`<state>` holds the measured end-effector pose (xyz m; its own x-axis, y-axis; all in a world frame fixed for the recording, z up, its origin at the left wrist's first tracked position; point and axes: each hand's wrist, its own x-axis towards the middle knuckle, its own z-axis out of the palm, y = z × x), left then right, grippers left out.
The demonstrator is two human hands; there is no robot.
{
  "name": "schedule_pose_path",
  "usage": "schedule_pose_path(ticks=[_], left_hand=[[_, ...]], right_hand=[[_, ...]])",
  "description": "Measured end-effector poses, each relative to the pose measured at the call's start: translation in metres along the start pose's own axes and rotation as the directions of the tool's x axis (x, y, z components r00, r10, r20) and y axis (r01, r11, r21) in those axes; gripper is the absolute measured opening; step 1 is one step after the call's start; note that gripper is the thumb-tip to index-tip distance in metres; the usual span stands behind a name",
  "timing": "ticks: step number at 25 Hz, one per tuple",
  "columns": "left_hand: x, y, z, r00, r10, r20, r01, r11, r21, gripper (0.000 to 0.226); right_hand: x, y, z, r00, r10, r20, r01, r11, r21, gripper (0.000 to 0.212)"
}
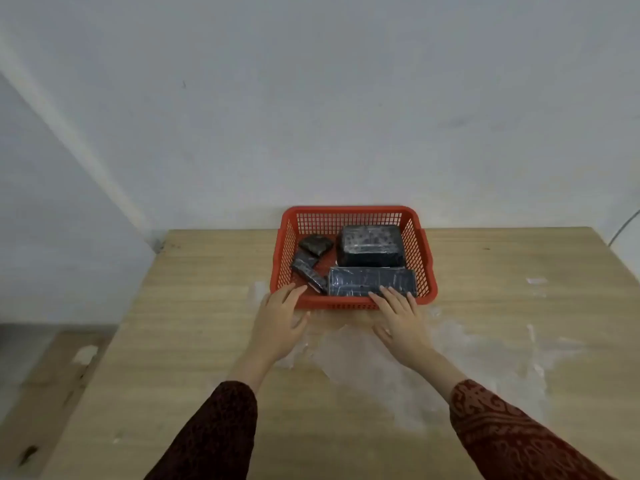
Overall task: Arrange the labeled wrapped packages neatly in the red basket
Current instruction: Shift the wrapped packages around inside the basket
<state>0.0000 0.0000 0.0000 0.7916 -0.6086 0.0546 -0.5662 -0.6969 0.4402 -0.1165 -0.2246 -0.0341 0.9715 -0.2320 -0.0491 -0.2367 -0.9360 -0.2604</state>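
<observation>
Resting at the red basket (353,213) near rim, left hand (277,322) and right hand (398,315) lay open-fingered, gripping nothing, beside four wrapped packages (372,280)

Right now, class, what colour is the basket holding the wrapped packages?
The basket is red, with lattice walls; the head view shows it.

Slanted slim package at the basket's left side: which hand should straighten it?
Left, probably. The left hand rests open at the red basket's near-left corner, beside the slim package. The right hand is open, fingers over the near rim by the long flat package.
</observation>
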Motion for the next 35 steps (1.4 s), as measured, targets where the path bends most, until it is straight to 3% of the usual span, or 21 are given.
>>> schedule_pose_path(ticks=[3,8,12,16,19,23,25,27,31,35], left_hand=[[0.027,-0.010,0.001,0.996,-0.043,-0.076,0.037,0.996,-0.078,0.046],[0.099,-0.027,0.001,0.966,-0.190,-0.178,0.158,0.971,-0.179,0.046],[0.123,-0.042,0.021,0.946,-0.280,-0.162,0.211,0.913,-0.349,0.052],[0.126,-0.051,0.032,0.936,-0.300,-0.183,0.201,0.885,-0.421,0.053],[0.126,-0.054,0.033,0.935,-0.305,-0.182,0.192,0.864,-0.466,0.052],[0.126,-0.058,0.037,0.936,-0.315,-0.159,0.180,0.813,-0.553,0.051],[0.126,-0.058,0.037,0.935,-0.325,-0.142,0.191,0.799,-0.570,0.051],[0.126,-0.059,0.037,0.932,-0.333,-0.147,0.195,0.798,-0.571,0.051],[0.125,-0.058,0.036,0.929,-0.333,-0.162,0.186,0.798,-0.573,0.051],[0.124,-0.056,0.033,0.932,-0.330,-0.151,0.186,0.792,-0.581,0.050]], right_hand=[[0.014,-0.001,0.005,0.981,0.024,-0.191,-0.020,1.000,0.022,0.028],[0.039,-0.008,0.002,0.970,0.146,-0.193,-0.158,0.986,-0.048,0.027],[0.060,-0.016,-0.008,0.956,0.252,-0.151,-0.245,0.967,0.063,0.022],[0.133,-0.040,-0.030,0.994,0.069,-0.079,-0.043,0.956,0.290,0.016],[0.204,-0.060,-0.020,0.994,-0.109,-0.001,0.107,0.969,0.223,0.021],[0.253,-0.073,0.012,0.981,-0.017,0.195,0.009,0.999,0.041,0.053],[0.261,-0.072,0.023,0.973,0.017,0.232,-0.004,0.998,-0.056,0.060],[0.268,-0.069,0.023,0.963,0.026,0.267,-0.018,0.999,-0.034,0.063],[0.281,-0.056,0.012,0.936,-0.077,0.345,0.076,0.997,0.016,0.054],[0.288,-0.042,-0.004,0.950,-0.125,0.287,0.084,0.985,0.150,0.035]])
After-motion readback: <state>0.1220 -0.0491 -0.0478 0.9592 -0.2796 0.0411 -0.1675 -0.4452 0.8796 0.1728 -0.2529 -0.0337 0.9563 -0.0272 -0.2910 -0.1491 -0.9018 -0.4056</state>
